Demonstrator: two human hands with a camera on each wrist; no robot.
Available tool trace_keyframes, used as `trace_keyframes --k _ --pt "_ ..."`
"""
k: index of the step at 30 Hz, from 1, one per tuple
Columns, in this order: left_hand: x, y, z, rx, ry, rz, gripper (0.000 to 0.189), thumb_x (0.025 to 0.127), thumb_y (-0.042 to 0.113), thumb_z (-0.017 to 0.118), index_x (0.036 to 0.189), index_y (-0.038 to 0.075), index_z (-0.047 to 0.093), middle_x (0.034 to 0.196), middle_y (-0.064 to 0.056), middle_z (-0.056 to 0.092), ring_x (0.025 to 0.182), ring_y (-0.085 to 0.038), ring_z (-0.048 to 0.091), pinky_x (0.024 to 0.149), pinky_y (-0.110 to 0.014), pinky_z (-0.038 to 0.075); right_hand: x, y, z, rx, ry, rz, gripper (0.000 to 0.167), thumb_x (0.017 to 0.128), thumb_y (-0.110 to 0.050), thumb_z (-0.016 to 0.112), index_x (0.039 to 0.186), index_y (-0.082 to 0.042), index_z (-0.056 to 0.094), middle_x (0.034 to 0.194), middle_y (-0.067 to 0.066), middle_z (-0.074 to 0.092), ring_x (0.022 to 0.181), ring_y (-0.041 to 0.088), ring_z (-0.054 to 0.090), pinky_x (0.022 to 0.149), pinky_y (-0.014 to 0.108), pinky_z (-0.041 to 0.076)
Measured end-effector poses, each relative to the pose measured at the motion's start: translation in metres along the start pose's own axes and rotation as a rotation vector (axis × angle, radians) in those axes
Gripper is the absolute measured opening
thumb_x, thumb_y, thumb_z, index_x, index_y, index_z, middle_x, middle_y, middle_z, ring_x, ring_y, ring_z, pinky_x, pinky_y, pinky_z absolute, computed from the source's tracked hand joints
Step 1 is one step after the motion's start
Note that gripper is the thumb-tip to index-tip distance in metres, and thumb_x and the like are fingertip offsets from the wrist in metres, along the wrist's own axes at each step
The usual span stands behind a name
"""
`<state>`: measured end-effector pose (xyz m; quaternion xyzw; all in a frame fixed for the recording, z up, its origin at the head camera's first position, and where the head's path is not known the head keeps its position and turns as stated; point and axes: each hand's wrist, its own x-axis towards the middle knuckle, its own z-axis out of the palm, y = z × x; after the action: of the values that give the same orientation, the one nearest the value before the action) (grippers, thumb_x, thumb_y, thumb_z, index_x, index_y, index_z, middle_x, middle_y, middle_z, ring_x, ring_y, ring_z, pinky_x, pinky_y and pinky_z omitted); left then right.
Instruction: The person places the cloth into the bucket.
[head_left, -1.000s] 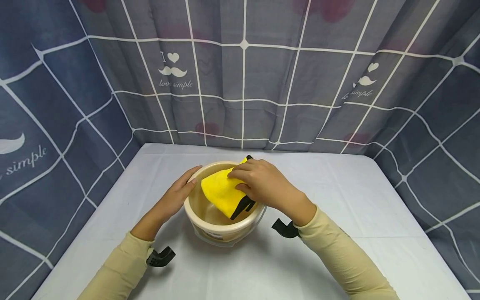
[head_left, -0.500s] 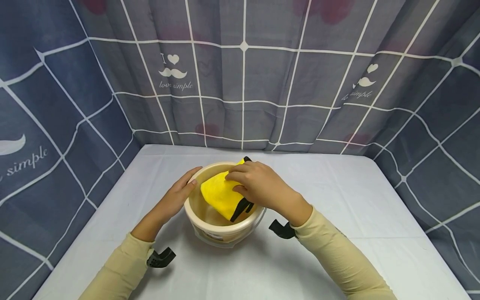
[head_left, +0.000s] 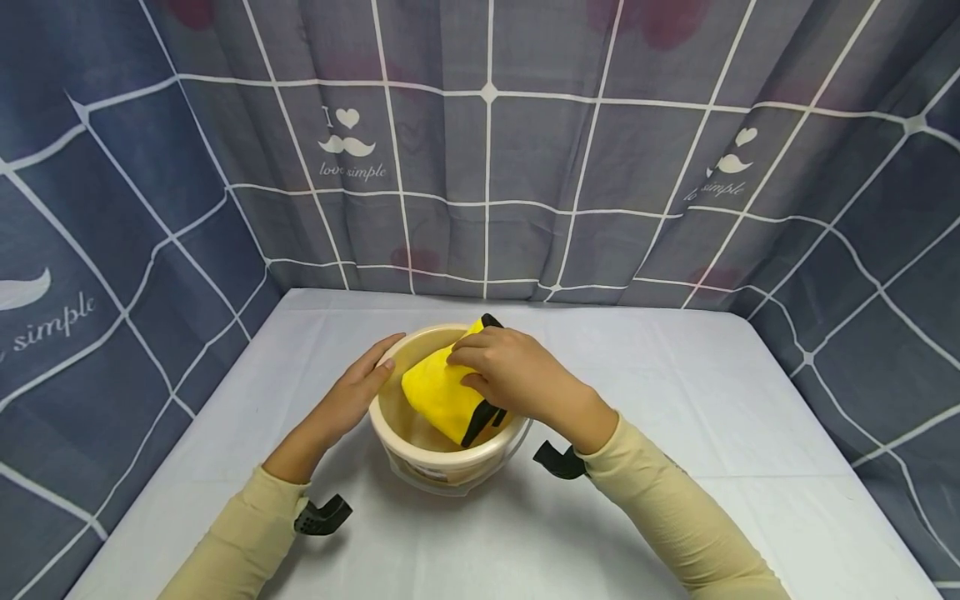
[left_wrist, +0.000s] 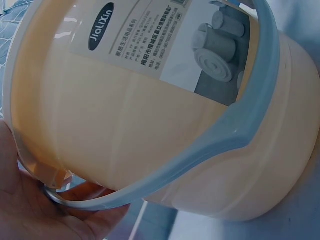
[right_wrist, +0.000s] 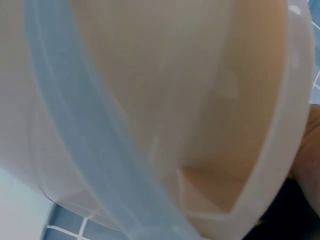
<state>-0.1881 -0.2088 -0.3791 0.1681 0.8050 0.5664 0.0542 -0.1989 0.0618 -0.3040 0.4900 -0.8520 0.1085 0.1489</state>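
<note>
A cream plastic bucket (head_left: 431, 457) stands upright on the white-covered table. My left hand (head_left: 352, 393) grips its left rim, thumb over the edge and fingers along the outside wall. In the left wrist view those fingers (left_wrist: 100, 215) reach behind the pale translucent handle (left_wrist: 240, 131), which hangs down below a printed label (left_wrist: 150, 40). A yellow cloth (head_left: 435, 396) with black edging slants down into the bucket. Its upper part is pinched by my right hand (head_left: 517, 371) above the right rim. The right wrist view shows mostly bucket wall, with the cloth's black edging (right_wrist: 282, 212) at lower right.
White cloth covers the table (head_left: 645, 383). Grey-blue curtains (head_left: 525, 158) with white grid lines rise behind it and on both sides. A dark wrist-camera mount (head_left: 322, 515) juts from the left sleeve, and another mount (head_left: 559, 460) from the right sleeve.
My right hand has shifted slightly left, and the yellow cloth's lower edge has dropped a little deeper into the bucket. The left hand and bucket stay put.
</note>
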Motion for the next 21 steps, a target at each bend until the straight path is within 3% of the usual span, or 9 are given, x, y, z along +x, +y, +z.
trace_keyframes --k 13,21 --pt "0.0010 -0.0003 0.0015 -0.019 0.002 -0.003 0.054 0.112 0.029 0.034 0.161 0.007 0.025 0.162 -0.016 0.030 0.145 -0.033 0.033 0.114 -0.053 0.028 0.0017 -0.0020 0.0055 0.015 -0.041 0.005 0.026 0.088 -0.003 0.075 0.113 -0.008 0.076 0.112 0.003 0.073 0.107 0.024 0.066 0.095 0.037 0.052" --pt "0.0000 0.0001 0.0020 -0.017 0.004 -0.004 0.053 0.112 0.028 0.034 0.160 0.007 0.026 0.163 -0.015 0.029 0.146 -0.033 0.032 0.115 -0.050 0.029 0.0036 -0.0054 0.0088 0.014 -0.114 0.031 0.029 0.090 -0.006 0.076 0.119 -0.011 0.075 0.114 0.003 0.074 0.110 0.024 0.066 0.098 0.038 0.050"
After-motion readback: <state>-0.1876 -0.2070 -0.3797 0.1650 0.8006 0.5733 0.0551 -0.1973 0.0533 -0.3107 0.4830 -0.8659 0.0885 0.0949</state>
